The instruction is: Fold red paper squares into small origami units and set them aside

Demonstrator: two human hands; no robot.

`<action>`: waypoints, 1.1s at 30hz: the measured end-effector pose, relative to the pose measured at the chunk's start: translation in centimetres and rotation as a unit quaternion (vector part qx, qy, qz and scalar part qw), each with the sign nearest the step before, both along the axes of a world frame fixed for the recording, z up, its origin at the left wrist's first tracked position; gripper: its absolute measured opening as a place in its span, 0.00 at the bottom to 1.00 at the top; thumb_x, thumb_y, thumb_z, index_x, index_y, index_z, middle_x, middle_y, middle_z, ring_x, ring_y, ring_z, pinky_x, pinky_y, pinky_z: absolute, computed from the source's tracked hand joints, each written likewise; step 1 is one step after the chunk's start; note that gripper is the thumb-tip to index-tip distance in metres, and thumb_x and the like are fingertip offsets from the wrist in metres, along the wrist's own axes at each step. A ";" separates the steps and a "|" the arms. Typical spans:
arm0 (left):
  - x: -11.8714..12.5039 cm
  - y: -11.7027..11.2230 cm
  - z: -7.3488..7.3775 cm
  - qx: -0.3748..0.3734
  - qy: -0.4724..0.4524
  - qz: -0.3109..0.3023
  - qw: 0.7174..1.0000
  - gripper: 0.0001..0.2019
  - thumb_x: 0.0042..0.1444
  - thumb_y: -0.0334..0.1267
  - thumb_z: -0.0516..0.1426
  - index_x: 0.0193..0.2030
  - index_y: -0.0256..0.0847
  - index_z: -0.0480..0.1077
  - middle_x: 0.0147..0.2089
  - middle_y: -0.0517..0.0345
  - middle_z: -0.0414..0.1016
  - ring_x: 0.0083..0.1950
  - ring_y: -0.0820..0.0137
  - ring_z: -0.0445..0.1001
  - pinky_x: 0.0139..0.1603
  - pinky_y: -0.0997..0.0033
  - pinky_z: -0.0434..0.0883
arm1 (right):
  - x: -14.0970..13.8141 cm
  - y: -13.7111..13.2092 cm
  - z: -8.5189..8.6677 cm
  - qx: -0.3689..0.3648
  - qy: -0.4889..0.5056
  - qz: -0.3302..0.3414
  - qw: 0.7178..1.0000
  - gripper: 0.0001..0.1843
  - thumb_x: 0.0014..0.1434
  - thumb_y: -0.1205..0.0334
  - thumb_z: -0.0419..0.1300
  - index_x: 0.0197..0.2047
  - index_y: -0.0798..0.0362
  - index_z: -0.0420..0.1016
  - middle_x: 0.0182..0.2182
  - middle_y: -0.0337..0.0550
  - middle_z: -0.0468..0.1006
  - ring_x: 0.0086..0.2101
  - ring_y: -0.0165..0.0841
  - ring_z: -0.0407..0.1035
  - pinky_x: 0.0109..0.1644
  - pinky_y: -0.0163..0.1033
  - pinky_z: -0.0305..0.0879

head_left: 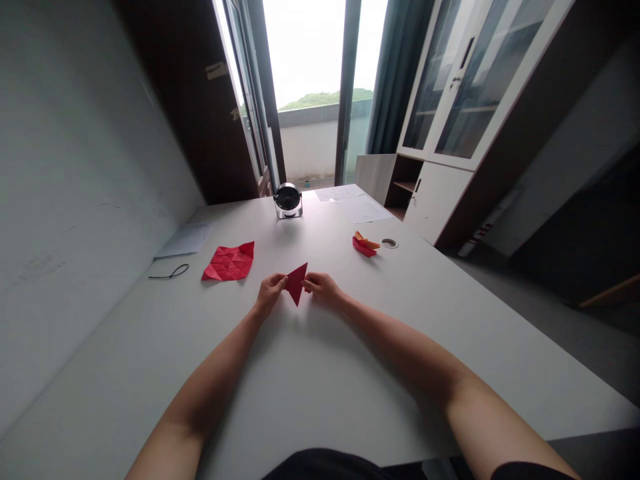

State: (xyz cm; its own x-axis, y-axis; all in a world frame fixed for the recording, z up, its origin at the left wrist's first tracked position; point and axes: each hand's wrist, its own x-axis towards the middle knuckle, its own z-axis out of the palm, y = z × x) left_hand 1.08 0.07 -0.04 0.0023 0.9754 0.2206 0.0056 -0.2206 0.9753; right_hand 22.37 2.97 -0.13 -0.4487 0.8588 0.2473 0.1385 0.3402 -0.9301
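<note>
A small red folded paper triangle (pixel 297 283) is held between both hands just above the white table (pixel 310 373). My left hand (pixel 271 291) pinches its left edge with closed fingers. My right hand (pixel 321 289) pinches its right edge, fingers closed too. The paper's lower point aims toward me. To the left lies a creased red paper sheet (pixel 229 261), flat on the table and apart from my hands.
A small desk fan (pixel 289 201) stands at the far middle of the table. Folded red and orange paper pieces (pixel 365 245) lie beside a cable hole (pixel 389 243). White sheets (pixel 186 239) and a black hair tie (pixel 171 272) lie left. Cabinets (pixel 450 127) stand on the right.
</note>
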 end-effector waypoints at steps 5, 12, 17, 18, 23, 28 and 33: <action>0.0 0.1 0.1 -0.016 0.009 -0.008 1.000 0.18 0.56 0.51 0.61 0.41 0.35 0.77 0.34 0.53 0.80 0.34 0.67 0.75 0.39 0.68 0.71 | 0.1 -0.2 0.6 0.000 0.017 -0.002 1.000 0.20 0.58 0.44 0.60 0.30 0.53 0.72 0.24 0.38 0.74 0.27 0.29 0.67 0.33 0.34 0.62; 0.0 0.5 -0.3 -0.041 -0.028 -0.016 0.999 0.20 0.56 0.53 0.60 0.41 0.35 0.76 0.35 0.52 0.80 0.33 0.67 0.76 0.39 0.67 0.73 | 0.0 -0.3 1.0 -0.035 0.063 0.032 0.997 0.22 0.57 0.41 0.62 0.34 0.54 0.75 0.28 0.42 0.76 0.29 0.31 0.69 0.35 0.36 0.66; 0.0 0.6 -0.1 -0.062 -0.053 -0.036 0.996 0.20 0.55 0.53 0.61 0.42 0.35 0.76 0.37 0.51 0.81 0.36 0.66 0.78 0.42 0.66 0.74 | 0.2 -0.2 0.5 -0.021 0.050 0.037 0.998 0.23 0.58 0.40 0.61 0.34 0.55 0.75 0.27 0.42 0.76 0.29 0.31 0.69 0.34 0.36 0.66; 0.0 0.5 0.0 -0.067 -0.060 -0.041 0.995 0.20 0.55 0.53 0.62 0.42 0.35 0.76 0.38 0.50 0.81 0.36 0.66 0.78 0.43 0.65 0.74 | 0.2 -0.2 0.6 -0.021 0.051 0.038 0.998 0.23 0.58 0.40 0.61 0.33 0.55 0.75 0.27 0.41 0.76 0.28 0.31 0.69 0.34 0.36 0.66; 0.3 0.1 0.6 -0.089 -0.092 -0.085 0.988 0.21 0.54 0.54 0.63 0.42 0.35 0.75 0.40 0.49 0.81 0.39 0.64 0.79 0.46 0.63 0.74 | 0.3 -0.4 0.9 -0.036 0.053 0.053 0.997 0.24 0.57 0.39 0.62 0.32 0.55 0.74 0.27 0.41 0.76 0.29 0.31 0.69 0.34 0.35 0.65; 0.4 -0.1 0.7 -0.091 -0.106 -0.100 0.985 0.21 0.55 0.54 0.62 0.43 0.35 0.75 0.41 0.48 0.80 0.41 0.64 0.79 0.48 0.62 0.74 | 0.2 -0.3 0.8 -0.043 0.067 0.064 0.995 0.24 0.58 0.39 0.60 0.33 0.54 0.75 0.28 0.42 0.77 0.29 0.32 0.70 0.35 0.36 0.66; 0.5 0.1 0.3 -0.072 -0.099 -0.081 0.989 0.22 0.55 0.53 0.63 0.43 0.33 0.75 0.40 0.47 0.81 0.40 0.63 0.78 0.48 0.60 0.74 | 0.0 -0.1 0.5 -0.008 0.058 0.002 0.998 0.20 0.59 0.44 0.59 0.32 0.53 0.75 0.26 0.40 0.76 0.28 0.31 0.69 0.34 0.36 0.65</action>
State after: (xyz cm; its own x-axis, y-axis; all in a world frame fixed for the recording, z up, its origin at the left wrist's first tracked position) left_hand 1.59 0.12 0.28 0.1315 0.9870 0.0921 -0.2128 -0.0626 0.9751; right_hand 22.41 2.86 0.35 -0.4211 0.8616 0.2834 0.0285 0.3249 -0.9453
